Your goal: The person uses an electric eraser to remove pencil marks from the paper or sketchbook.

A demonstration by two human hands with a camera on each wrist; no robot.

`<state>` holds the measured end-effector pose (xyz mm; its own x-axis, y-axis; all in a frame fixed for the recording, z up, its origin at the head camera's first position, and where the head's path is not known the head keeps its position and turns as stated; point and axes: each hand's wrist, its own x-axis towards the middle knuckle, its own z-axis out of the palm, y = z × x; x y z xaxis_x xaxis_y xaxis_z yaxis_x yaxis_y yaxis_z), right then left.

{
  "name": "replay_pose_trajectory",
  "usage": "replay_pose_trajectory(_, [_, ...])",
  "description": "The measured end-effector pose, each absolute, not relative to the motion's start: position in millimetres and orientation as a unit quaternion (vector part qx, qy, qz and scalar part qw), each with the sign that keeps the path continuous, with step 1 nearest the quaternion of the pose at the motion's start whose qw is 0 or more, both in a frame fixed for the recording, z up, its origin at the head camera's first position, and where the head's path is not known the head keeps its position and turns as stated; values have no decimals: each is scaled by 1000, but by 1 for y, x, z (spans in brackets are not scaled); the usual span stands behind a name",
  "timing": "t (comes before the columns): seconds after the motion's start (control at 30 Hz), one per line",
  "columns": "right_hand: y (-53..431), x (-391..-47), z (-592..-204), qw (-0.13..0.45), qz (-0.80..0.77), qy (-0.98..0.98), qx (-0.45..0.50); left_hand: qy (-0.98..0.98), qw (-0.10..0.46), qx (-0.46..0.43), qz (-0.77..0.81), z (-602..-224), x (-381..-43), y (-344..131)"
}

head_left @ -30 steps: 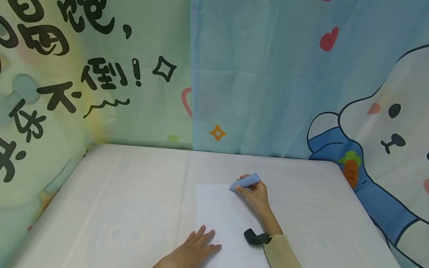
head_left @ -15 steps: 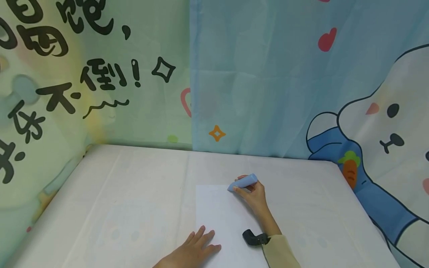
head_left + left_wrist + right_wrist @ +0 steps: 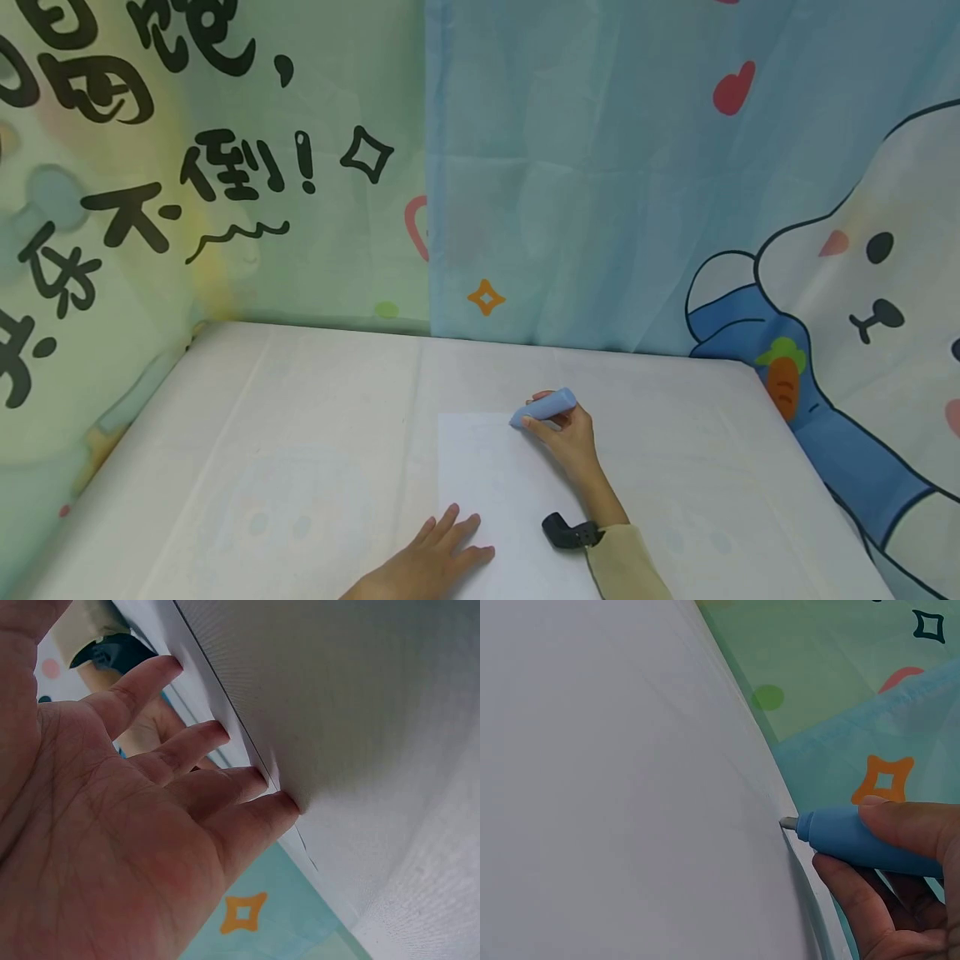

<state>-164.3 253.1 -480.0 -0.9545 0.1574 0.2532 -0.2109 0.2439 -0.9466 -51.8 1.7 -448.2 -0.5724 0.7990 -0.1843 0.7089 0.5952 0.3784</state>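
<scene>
A white sheet of paper (image 3: 472, 467) lies on the white table in the head view. Near its top edge my right hand (image 3: 573, 437) grips a thick, light-blue pen (image 3: 545, 407). In the right wrist view the pen (image 3: 840, 834) tapers to a short grey tip that meets the white surface; thumb and fingers are curled round its body. Spread fingers of my left hand (image 3: 431, 558) rest over the paper's left side, lower down. The left wrist view shows that hand (image 3: 142, 802) palm side, fingertips along the paper's edge, holding nothing. No mark on the paper can be made out.
A white cloth covers the table (image 3: 330, 392). Behind stand a green curtain (image 3: 352, 267) with black lettering and a blue curtain (image 3: 585, 208) with a white cartoon animal. A black band with a camera (image 3: 572, 532) is strapped on the right wrist.
The right hand and the pen have shifted very slightly left along the top of the paper, then held there. The left hand stays in place.
</scene>
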Motion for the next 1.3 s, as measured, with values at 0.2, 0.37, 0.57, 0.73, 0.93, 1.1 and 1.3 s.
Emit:
replay_pose_trajectory(0.2, [253, -163, -477, 149, 617, -773, 9, 880, 175, 424, 128, -448, -52, 2])
replay_pose_trajectory(0.37, [249, -158, -464, 150, 610, -778, 2, 879, 167, 428, 125, -449, -52, 3])
replay_pose_trajectory(0.57, [250, -160, -465, 149, 606, -781, -6, 875, 145, 446, 125, -450, -53, 1])
replay_pose_trajectory(0.73, [253, -164, -477, 147, 613, -776, -8, 872, 128, 454, 130, -452, -52, 0])
replay_pose_trajectory(0.93, [249, -159, -466, 147, 611, -778, 3, 873, 120, 454, 128, -453, -52, 0])
replay_pose_trajectory(1.1, [252, -163, -475, 154, 614, -774, 6, 874, 122, 452, 131, -454, -52, 1])
replay_pose_trajectory(1.3, [253, -164, -479, 155, 617, -771, 22, 875, 127, 449, 132, -452, -52, 1])
